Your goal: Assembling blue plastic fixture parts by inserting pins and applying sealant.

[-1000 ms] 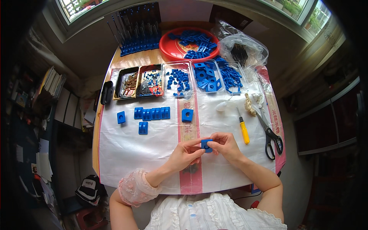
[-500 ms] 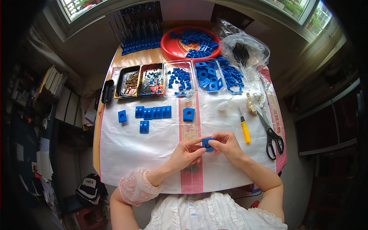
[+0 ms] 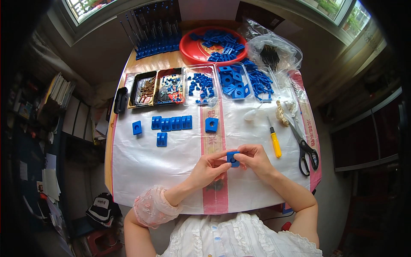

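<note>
Both my hands meet over the middle of the white sheet [image 3: 141, 167] on the table. My left hand [image 3: 209, 168] and my right hand [image 3: 253, 157] pinch one small blue plastic block [image 3: 233, 158] between their fingertips. Farther out on the sheet lie more blue blocks: a row of joined ones [image 3: 171, 123], a single one below it [image 3: 161, 139], one at the left [image 3: 137, 127] and one near the middle [image 3: 211, 124].
Trays of screws [image 3: 147, 88], mixed small parts [image 3: 170, 87] and blue pieces [image 3: 200, 84] [image 3: 233, 81] line the far side, with a red bowl [image 3: 198, 52] and a plastic bag [image 3: 274, 49] behind. A yellow screwdriver [image 3: 275, 144] and scissors [image 3: 305, 147] lie at my right.
Both hands stay together on the blue block; only the fingers have shifted slightly around it.
</note>
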Demonstrator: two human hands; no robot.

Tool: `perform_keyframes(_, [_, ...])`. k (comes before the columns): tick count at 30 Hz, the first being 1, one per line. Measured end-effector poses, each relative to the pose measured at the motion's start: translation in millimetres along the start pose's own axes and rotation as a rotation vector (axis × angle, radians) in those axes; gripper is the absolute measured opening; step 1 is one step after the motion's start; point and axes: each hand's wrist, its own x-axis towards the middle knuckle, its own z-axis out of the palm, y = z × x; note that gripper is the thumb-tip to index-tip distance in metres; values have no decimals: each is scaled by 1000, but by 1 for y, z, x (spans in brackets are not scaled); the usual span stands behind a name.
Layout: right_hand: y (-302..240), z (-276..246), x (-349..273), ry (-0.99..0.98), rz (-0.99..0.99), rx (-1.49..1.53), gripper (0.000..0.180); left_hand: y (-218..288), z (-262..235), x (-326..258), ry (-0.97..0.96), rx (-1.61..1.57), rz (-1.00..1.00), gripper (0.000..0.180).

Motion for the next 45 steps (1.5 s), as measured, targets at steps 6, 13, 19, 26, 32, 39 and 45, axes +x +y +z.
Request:
perform_keyframes(6, [-3,0,-1,-3,-6,2,14,1,0,-1,-8,-6,-17,43])
perform_keyframes(13, [-3,0,-1,-4,-15,4,13,4,3,-1,8,-1,-16,43])
perform_keyframes(19, [-2,0,-1,-6,-22,6,13,2,1,0,-11,-18,-15,43])
perform_keyframes(26, [-5,1,-1,-11,-21,4,13,4,2,-1,-1,3,-18,44])
perform_keyframes(32, [-2,0,-1,-6,-24,-1,13,1,0,-1,-14,-9,-14,44])
perform_keyframes(39, [-2,-1,0,-10,-25,7,12,2,1,0,-9,-1,-18,43])
perform_keyframes(45, [-1,-1,-1,-13,-23,2,11,1,0,-1,-16,-11,-13,43])
